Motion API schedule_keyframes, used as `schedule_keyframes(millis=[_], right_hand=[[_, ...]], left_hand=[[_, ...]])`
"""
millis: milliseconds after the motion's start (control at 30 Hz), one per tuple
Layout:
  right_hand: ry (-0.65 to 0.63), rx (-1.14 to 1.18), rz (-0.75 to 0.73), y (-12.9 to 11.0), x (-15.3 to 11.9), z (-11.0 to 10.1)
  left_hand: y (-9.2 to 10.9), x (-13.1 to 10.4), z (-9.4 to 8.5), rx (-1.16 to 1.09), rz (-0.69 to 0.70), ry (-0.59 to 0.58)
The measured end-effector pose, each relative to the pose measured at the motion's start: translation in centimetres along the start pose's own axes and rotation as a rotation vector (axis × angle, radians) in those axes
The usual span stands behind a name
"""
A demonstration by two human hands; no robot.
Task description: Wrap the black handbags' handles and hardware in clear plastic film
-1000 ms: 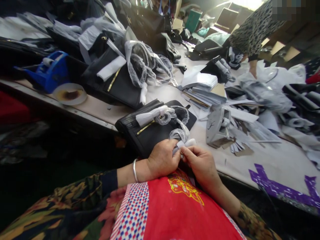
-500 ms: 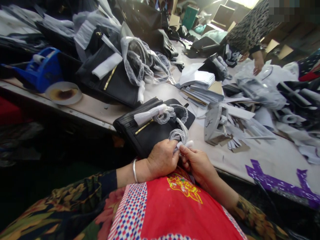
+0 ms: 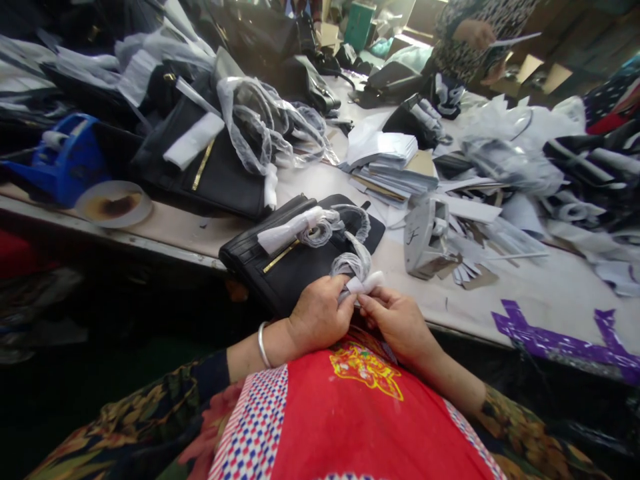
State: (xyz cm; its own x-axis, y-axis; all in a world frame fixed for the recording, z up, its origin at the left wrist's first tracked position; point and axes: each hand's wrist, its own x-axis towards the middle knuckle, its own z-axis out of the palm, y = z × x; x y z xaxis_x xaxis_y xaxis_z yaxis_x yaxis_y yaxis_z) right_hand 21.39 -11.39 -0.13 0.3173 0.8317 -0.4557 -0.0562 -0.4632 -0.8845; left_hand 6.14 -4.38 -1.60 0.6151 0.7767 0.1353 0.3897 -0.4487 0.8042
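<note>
A black handbag [image 3: 250, 263] with a gold zipper lies at the table's near edge, right before me. Its handle [image 3: 345, 265] is covered in clear plastic and coiled, with white wrapping [image 3: 367, 283] around the end near my fingers. My left hand [image 3: 323, 310] is closed around this wrapped handle end from the left. From the right, the thumb and fingers of my right hand [image 3: 397, 323] pinch the same white wrapping. A second white-wrapped roll [image 3: 290, 229] rests on the bag above the zipper.
A larger black bag [image 3: 185, 160] lies behind. A blue tape dispenser [image 3: 75, 160] and a tape roll [image 3: 114, 203] stand left. Paper stacks [image 3: 385, 157], a white dispenser [image 3: 425, 237] and purple tape [image 3: 565, 340] are right. Across the table a co-worker's hand [image 3: 475, 33] holds a white strip.
The view has shifted slightly. My hands stay on the wrapped handle end, and more of the white wrapping shows between them. The co-worker's hand has risen from the plastic with a white strip.
</note>
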Motion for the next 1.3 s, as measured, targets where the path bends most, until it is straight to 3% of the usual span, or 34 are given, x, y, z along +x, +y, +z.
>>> schedule_keyframes(millis=[200,333,433,600,833,900,1000,1067,1100,1233,1267,1300], right_hand=[[-0.082,0.009,-0.165,-0.2,1.0,-0.4],[-0.105,-0.115,-0.345,-0.7,2.3,-1.2],[-0.126,-0.17,-0.451,-1.2,3.2,-1.4],[-0.2,-0.025,-0.451,-0.9,4.1,-0.7],[-0.269,0.167,-0.288,-0.1,2.8,0.2],[-0.249,0.186,-0.234,0.1,2.4,0.3],[-0.171,0.147,-0.206,0.6,2.6,0.4],[-0.146,0.142,-0.187,1.2,2.8,0.2],[-0.129,0.147,-0.174,1.7,2.9,-0.1],[-0.005,0.27,-0.051,3.6,2.3,-0.9],[-0.003,0.328,0.007,4.1,1.9,-0.8],[-0.021,0.396,0.07,4.4,1.6,-0.6]], left_hand=[[0.5,0.4,-1.3,-0.48,-0.311,-0.155],[0.9,0.5,-1.8,-0.708,-0.496,-0.204],[1.0,0.6,-2.0,-0.838,-0.552,-0.207],[0.7,0.6,-2.1,-0.973,-0.622,-0.191],[0.9,0.4,-1.5,-0.874,-0.575,-0.177],[1.4,0.4,-1.5,-0.705,-0.484,-0.205],[2.3,0.5,-2.9,-0.228,-0.206,-0.225],[2.6,0.4,-5.0,0.044,-0.049,-0.14],[2.6,0.2,-6.4,0.128,-0.01,-0.042],[-0.4,-0.6,-12.0,0.347,-0.011,0.645],[-1.8,-0.9,-12.9,0.397,-0.043,0.769],[-3.3,-1.1,-13.4,0.406,-0.111,0.818]])
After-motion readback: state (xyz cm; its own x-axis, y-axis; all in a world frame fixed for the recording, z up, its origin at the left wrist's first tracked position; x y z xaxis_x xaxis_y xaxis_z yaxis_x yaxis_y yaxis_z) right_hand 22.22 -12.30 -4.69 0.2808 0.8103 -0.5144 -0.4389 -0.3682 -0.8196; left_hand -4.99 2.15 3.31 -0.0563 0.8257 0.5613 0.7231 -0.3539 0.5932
